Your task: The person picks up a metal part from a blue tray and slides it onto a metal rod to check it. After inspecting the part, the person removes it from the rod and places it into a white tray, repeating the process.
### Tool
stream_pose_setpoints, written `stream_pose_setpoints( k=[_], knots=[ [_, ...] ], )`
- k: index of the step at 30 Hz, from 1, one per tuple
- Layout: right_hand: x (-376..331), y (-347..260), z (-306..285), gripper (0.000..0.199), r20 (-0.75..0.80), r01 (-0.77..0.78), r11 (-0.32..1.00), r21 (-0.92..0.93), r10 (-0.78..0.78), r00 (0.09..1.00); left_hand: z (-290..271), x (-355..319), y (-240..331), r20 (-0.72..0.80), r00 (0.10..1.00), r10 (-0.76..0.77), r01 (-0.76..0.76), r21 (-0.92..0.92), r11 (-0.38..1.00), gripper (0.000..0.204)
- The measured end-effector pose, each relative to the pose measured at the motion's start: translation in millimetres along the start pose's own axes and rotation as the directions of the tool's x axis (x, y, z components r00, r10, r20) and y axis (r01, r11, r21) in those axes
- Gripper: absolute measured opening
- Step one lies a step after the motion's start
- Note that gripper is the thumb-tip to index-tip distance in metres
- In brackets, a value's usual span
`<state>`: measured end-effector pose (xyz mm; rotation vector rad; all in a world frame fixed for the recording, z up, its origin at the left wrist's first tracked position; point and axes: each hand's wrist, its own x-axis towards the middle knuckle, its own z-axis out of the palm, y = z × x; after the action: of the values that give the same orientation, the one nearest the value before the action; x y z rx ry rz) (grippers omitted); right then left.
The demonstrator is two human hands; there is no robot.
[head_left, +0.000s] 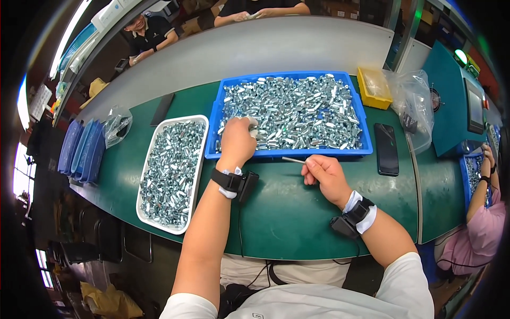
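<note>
My left hand [237,141] reaches over the near left corner of a blue tray [297,154] full of small silver metal pieces [297,109]. Its fingers are curled closed, with white covering on the fingertips, and I cannot make out what they hold. Just outside the tray's near edge, my right hand [328,176] grips a thin metal rod [292,159] whose free end points left. A white tray [199,159], also filled with small silver pieces [172,170], lies on the table left of my left forearm.
The green table [287,212] also carries a black phone [386,149], a yellow box [374,87], a clear plastic bag [419,106] and several blue bins [82,149]. A teal machine [449,101] stands right. People sit beyond the grey partition [255,50]; a co-worker [478,228] works at right.
</note>
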<state>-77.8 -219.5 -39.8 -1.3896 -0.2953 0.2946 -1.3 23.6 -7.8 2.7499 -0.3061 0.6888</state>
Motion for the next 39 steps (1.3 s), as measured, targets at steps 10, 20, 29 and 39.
stream_pose_setpoints(
  k=[10,20,29,39],
  knots=[
    [-7.1,-3.0,-5.6,0.034,-0.032,0.029,0.998,-0.053,-0.031,0.999,-38.0,-46.2,51.7,0.324,0.929,-0.177,0.366,-0.872,0.324,0.010],
    [-4.7,0.0,-2.5,0.034,-0.045,0.036,0.994,-0.108,-0.041,0.998,-35.7,-57.2,51.7,0.316,0.940,0.129,0.177,-0.774,0.608,0.016],
    [-3.8,0.5,-1.6,0.032,-0.074,0.049,0.992,-0.117,-0.058,0.996,-35.4,-58.9,51.6,0.288,0.954,0.086,0.164,-0.738,0.654,0.015],
    [-7.6,-15.0,4.3,0.024,-0.038,0.044,0.938,-0.345,-0.061,0.997,-26.6,-66.4,61.9,0.542,0.839,-0.050,0.520,-0.773,0.363,0.007]
  ],
)
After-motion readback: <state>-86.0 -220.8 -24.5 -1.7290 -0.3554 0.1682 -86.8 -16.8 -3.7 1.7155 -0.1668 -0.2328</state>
